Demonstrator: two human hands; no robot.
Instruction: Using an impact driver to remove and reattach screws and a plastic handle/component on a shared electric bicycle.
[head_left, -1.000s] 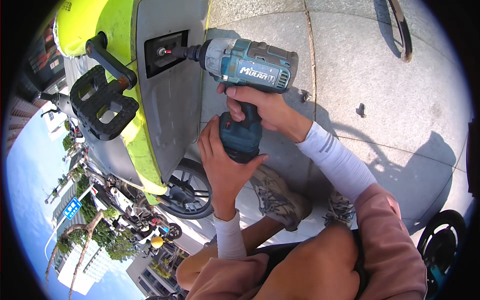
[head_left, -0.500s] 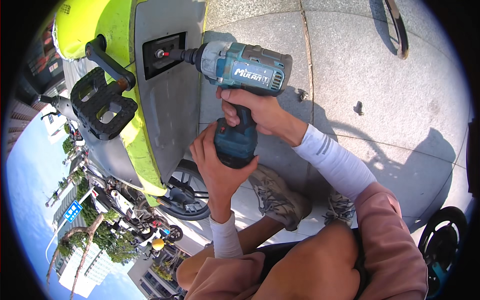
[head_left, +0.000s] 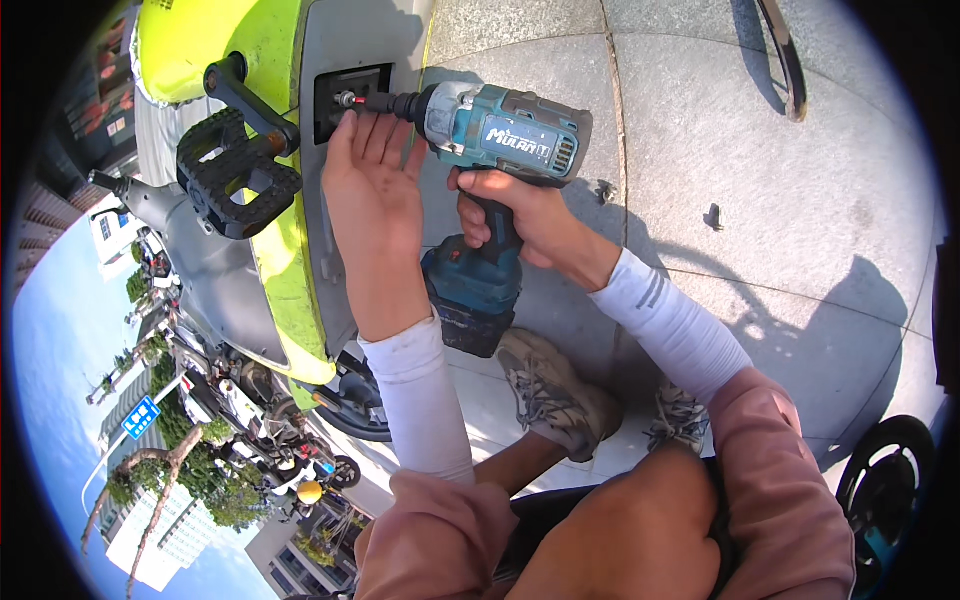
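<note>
My right hand [head_left: 515, 215] is wrapped round the grip of a teal and grey cordless power drill [head_left: 515, 135], level, its nose to the left. The red-banded bit [head_left: 362, 100] reaches a small metal fastener [head_left: 345, 98] in a dark rectangular recess [head_left: 325, 115] of a grey panel [head_left: 385, 35] on a yellow-green bike. Just below the bit, my left hand [head_left: 378, 195] is palm up with its fingers stretched out, the fingertips close to the recess. Whether those fingertips touch the bit or the fastener is hard to tell.
A black pedal [head_left: 240, 180] on a crank juts out left of the panel. Two small dark pieces, one a bolt-like part [head_left: 713, 217], lie on the grey paving [head_left: 760, 130]. A curved bar [head_left: 788, 60] stands at top right, a black wheel [head_left: 885, 480] at lower right.
My left hand has left the drill's battery base and moved up to the recess, turning palm up. The bike with its panel, and the drill's nose, appear slightly further right in view.
</note>
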